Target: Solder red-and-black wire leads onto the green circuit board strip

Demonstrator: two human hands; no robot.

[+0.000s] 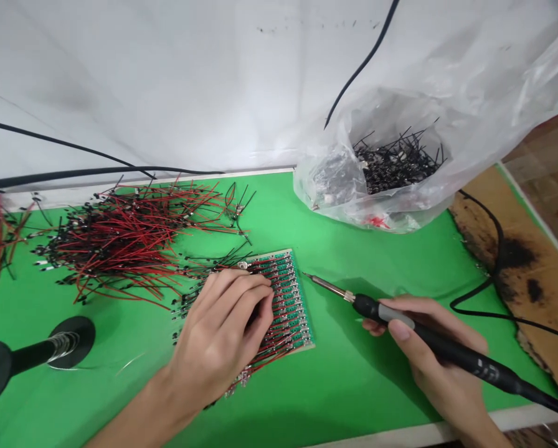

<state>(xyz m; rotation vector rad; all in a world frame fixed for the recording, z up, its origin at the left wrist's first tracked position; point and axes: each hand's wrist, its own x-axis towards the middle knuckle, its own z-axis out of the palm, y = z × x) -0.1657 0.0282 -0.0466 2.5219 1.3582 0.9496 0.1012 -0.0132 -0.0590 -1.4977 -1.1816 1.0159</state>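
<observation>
Head view: board [303, 305] placed just left of iron [367, 308]
Right grip [447, 367]: iron grasped
Left grip [220, 330]: hold hidden

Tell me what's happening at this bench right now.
A person holds a soldering iron in the right hand, its tip just off the right edge of a green circuit board. The left hand is over the board's left part, where red wires run across in rows. Loose red and black wires lie beyond the left hand, and a solder spool sits to the left.
</observation>
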